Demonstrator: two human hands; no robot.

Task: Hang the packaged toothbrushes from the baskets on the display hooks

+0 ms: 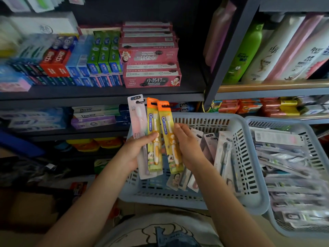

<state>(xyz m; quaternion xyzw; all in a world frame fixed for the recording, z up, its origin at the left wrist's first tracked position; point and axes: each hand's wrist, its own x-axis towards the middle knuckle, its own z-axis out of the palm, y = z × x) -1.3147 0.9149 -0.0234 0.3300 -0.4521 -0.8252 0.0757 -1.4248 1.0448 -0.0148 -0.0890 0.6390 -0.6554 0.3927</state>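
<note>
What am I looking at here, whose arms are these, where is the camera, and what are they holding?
There is no machine here. A person wears a camera on the head, so the single picture looks forward and down along their own two bare arms.

The left hand grips two packs fanned together: a pink toothbrush pack and an orange-and-yellow children's toothbrush pack. The right hand holds a second orange-and-yellow pack beside them.

Below the hands sits a blue-grey plastic basket with a few more packaged toothbrushes in it. To its right a second basket is piled with many more.

Behind are dark store shelves stacked with toothpaste boxes, and bottles stand on the right. No display hooks can be made out clearly in this view.
</note>
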